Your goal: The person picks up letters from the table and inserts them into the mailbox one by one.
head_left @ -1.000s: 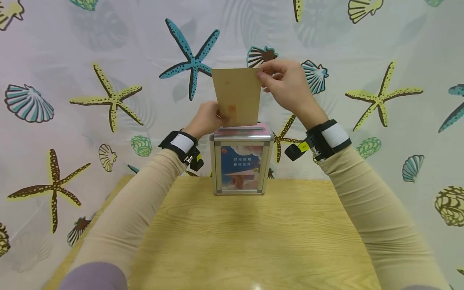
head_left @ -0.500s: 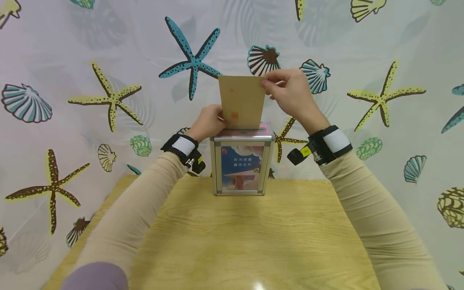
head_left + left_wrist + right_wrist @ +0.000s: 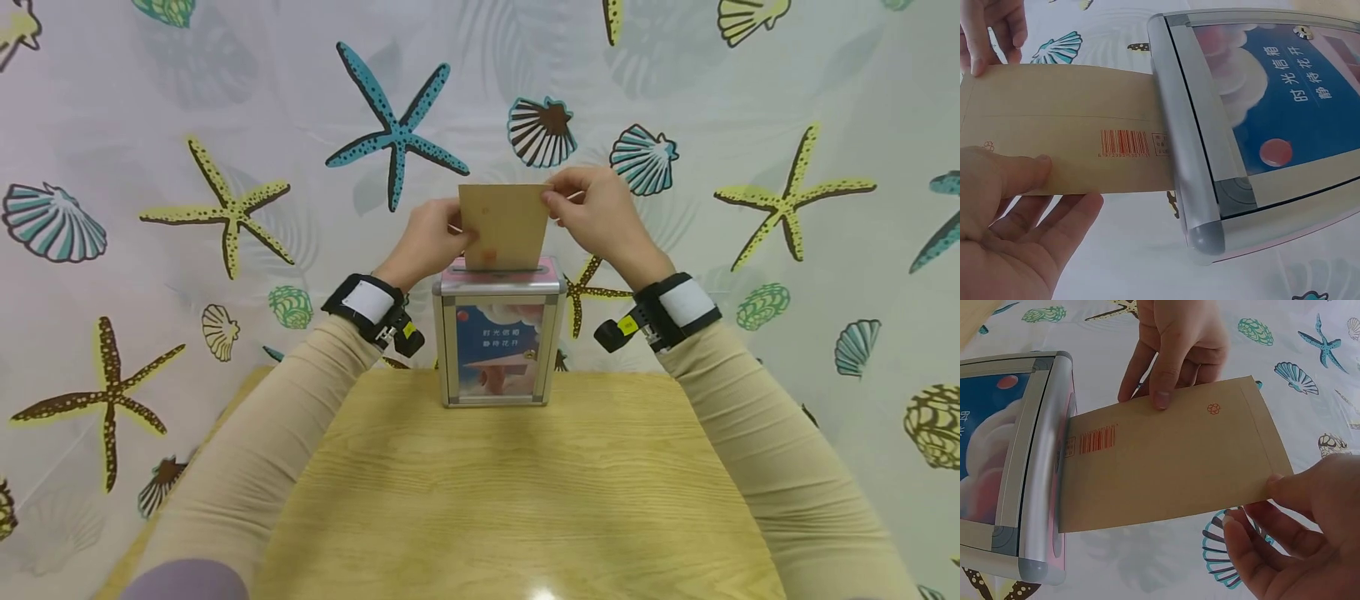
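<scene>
A brown paper envelope stands upright at the slot on top of a metal-framed letter box. Its lower end is at the slot, and a red barcode shows near that end in both wrist views. My left hand pinches the envelope's left edge between thumb and fingers, partway up. With my right hand I pinch the upper right corner. The right wrist view shows the right thumb on the envelope's face and the fingers behind it. The box front carries a blue and pink picture with white characters.
The box stands at the back of a wooden table. Close behind it hangs a white cloth printed with starfish and shells. Both wrists wear black straps with small cameras.
The envelope has moved down toward the slot and slightly right. My right hand has come down with it, while my left hand sits a little higher along the envelope's edge.
</scene>
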The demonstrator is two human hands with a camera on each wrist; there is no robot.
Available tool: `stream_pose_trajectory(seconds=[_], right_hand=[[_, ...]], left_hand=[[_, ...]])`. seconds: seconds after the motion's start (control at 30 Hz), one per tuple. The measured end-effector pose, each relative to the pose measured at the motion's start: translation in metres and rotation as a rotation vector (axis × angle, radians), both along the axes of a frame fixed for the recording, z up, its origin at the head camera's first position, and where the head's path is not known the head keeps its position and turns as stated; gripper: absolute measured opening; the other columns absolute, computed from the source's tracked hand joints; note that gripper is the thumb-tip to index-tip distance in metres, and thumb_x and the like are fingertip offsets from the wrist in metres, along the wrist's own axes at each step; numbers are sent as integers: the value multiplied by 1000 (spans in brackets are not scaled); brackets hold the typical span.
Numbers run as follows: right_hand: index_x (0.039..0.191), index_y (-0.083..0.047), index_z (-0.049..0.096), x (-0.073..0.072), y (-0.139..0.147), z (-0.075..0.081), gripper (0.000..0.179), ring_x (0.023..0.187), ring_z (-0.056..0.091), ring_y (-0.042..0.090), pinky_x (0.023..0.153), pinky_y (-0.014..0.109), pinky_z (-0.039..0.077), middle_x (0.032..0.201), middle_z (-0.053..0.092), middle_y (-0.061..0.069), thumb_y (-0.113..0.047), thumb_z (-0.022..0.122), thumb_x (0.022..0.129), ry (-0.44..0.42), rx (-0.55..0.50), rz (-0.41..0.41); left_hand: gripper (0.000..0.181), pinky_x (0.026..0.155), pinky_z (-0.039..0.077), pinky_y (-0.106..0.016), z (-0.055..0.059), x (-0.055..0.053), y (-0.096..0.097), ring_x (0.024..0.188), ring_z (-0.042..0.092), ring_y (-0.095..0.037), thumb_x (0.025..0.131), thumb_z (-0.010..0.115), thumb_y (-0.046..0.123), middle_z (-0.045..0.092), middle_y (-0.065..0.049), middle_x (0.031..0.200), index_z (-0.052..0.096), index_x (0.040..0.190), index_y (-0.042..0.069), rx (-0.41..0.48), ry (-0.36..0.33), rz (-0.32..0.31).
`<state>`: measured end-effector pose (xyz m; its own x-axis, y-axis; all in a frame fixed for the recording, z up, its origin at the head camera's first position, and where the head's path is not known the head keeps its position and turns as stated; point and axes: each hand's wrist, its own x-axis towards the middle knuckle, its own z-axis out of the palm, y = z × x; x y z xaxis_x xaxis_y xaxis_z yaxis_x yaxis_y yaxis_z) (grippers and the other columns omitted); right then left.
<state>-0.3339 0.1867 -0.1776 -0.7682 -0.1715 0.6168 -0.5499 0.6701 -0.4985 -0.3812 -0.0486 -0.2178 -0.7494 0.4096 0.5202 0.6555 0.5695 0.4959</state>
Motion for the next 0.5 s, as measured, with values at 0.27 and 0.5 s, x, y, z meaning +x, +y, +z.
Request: stream_pose_trajectory(seconds=[0.27,0.5], right_hand=[[106,-9,71,3,1,2,16,80,64,15,70,30,52,99,70,6,-16,60,97,18,67,-21],[102,-6,71,-2,3,-11,16,77,64,19,66,31,48,86,70,10,-11,58,95,8,52,-17]], left_hand=[[27,85,55,-36,-5,0,-2,97,66,-20,92,62,8,71,-12,109,65,118,6,1,-22,-2],[17,81,55,-35,6,7,1,94,66,-19,94,64,15,71,-8,104,65,110,10,75,-13,-13]])
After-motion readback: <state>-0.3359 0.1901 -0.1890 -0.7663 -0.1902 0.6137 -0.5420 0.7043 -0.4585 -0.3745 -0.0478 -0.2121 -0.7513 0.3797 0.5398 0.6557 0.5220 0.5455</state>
